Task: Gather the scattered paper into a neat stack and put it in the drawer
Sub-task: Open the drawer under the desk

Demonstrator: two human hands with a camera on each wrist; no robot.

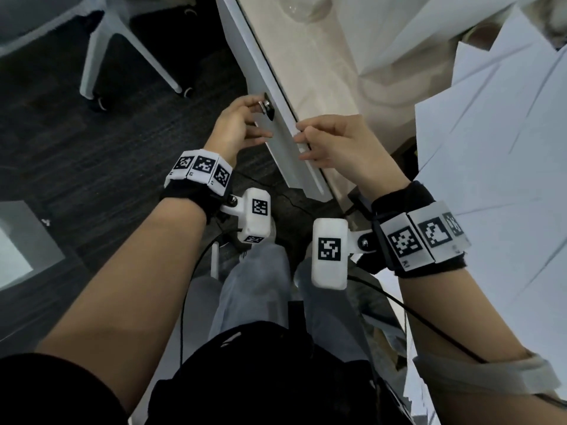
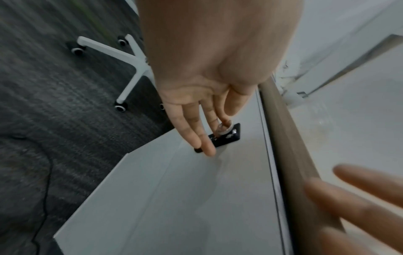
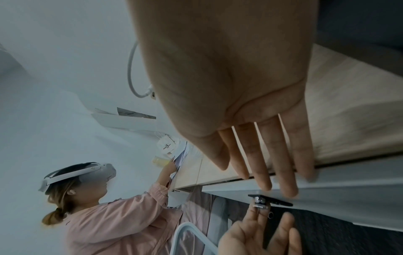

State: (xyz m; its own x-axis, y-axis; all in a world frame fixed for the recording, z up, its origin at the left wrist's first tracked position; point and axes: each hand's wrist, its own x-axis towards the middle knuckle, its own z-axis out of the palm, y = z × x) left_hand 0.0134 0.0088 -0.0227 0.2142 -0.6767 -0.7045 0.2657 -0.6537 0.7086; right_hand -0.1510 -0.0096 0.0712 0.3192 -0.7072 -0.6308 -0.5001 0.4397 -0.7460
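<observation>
Several white paper sheets (image 1: 491, 133) lie scattered over the right side of the light wooden desk (image 1: 306, 56). Under the desk's edge is the white drawer front (image 1: 285, 151), with only a thin dark gap between it and the desktop. My left hand (image 1: 257, 107) pinches the metal drawer knob (image 2: 225, 129) on its black plate between thumb and forefinger, the other fingers straight. My right hand (image 1: 302, 142) holds nothing. Its fingertips (image 3: 287, 189) rest on the top edge of the drawer front (image 3: 348, 189), just right of the knob (image 3: 259, 203).
A white swivel chair base (image 1: 122, 47) on castors stands on the dark carpet to the left. A clear glass object (image 1: 303, 7) sits at the desk's far end. In the right wrist view another person (image 3: 109, 215) in pink handles papers further along the desk.
</observation>
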